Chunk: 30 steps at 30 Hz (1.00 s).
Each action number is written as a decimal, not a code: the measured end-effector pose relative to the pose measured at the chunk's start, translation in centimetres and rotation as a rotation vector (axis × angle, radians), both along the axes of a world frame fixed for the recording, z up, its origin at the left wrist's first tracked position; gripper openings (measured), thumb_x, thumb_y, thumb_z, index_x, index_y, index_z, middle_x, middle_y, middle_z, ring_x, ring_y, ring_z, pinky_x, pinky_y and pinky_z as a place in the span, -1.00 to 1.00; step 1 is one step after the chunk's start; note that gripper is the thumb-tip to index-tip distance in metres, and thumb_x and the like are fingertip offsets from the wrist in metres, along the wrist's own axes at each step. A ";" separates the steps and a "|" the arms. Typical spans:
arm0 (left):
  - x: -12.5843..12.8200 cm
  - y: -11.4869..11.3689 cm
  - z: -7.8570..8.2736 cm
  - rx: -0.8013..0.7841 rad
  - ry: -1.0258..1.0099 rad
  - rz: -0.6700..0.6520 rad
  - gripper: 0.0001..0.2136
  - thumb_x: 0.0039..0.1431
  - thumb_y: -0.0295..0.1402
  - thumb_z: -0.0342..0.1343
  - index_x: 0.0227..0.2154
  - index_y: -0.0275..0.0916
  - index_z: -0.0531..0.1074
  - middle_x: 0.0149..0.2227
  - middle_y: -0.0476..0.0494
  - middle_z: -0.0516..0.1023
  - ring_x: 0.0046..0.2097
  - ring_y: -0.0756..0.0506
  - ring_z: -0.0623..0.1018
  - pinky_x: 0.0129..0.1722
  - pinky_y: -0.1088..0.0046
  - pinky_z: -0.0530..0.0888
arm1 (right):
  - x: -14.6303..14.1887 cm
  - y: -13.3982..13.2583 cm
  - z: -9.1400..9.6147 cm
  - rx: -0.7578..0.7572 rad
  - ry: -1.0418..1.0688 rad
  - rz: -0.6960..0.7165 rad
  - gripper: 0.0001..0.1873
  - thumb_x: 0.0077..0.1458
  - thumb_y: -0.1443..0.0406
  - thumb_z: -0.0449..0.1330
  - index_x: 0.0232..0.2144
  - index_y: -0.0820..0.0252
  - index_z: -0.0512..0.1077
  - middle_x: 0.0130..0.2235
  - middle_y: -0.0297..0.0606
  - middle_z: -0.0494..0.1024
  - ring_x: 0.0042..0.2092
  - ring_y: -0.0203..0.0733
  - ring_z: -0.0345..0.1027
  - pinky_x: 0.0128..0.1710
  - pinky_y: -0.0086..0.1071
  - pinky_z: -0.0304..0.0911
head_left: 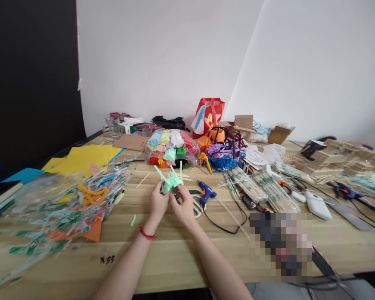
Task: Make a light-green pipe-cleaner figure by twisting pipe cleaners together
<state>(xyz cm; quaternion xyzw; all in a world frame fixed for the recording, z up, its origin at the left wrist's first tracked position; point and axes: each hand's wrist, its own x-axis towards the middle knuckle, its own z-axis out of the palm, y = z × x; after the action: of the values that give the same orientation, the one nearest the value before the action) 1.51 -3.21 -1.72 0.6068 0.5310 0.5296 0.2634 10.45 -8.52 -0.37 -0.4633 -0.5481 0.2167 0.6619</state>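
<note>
A mint-green bundle of bent pipe cleaners [172, 181] is raised over the middle of the table, several loose ends sticking up. My left hand [158, 203], with a red cord on its wrist, grips its left side with closed fingers. On the right side, my right hand [184, 204] pinches the same bundle between thumb and fingers. Partly behind that hand lie scissors [197, 211] with a pale handle. Just right of them rests a blue glue gun [207, 192] with its black cord. A small green scrap [133, 220] lies left of my left wrist.
Plastic wrappers and scraps [71, 208] spread over the left side. Bagged coloured pipe cleaners [171, 148] and a red gift bag [208, 114] stand at the back. Packs of wooden sticks [275, 191], a white device [318, 205] and wooden models [337, 156] fill the right.
</note>
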 end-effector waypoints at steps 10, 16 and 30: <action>0.9 -1.4 0.1 0.249 0.095 -0.349 -0.39 0.00 -0.51 0.00 0.17 -0.18 0.07 0.17 -0.23 0.23 0.14 -0.17 0.29 0.11 0.27 0.25 | 1.3 0.9 1.0 -0.055 0.520 0.201 -0.61 -0.09 0.20 0.24 -0.16 0.21 0.41 -0.09 -0.18 0.50 -0.02 -0.07 0.32 0.04 -0.20 0.18; 1.1 -1.8 -0.1 0.315 0.106 -0.420 -0.29 -0.06 -0.61 -0.08 0.22 -0.18 -0.08 0.19 -0.23 0.19 0.14 -0.15 0.30 0.12 0.28 0.23 | 3.5 2.4 -0.2 -0.135 0.832 0.211 -0.74 -0.13 0.24 0.24 -0.30 0.18 0.43 -0.22 -0.25 0.56 -0.17 -0.12 0.42 -0.10 -0.25 0.29; -1.1 0.7 0.9 0.033 -0.625 -0.065 -0.76 0.06 -0.29 -0.09 -0.34 -0.30 0.40 -0.21 -0.23 0.52 -0.10 -0.14 0.50 -0.05 0.28 0.39 | 5.4 3.0 -1.0 -0.242 1.094 0.356 -0.90 0.02 0.34 0.10 -0.42 0.18 0.43 -0.39 -0.30 0.57 -0.35 -0.24 0.45 -0.29 -0.38 0.39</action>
<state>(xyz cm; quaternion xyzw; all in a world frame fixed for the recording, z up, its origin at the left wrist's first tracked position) 0.38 -2.55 -0.82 0.4356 0.3960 0.6901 0.4209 15.85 -5.52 -1.41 -0.2571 -0.1676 0.5932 0.7443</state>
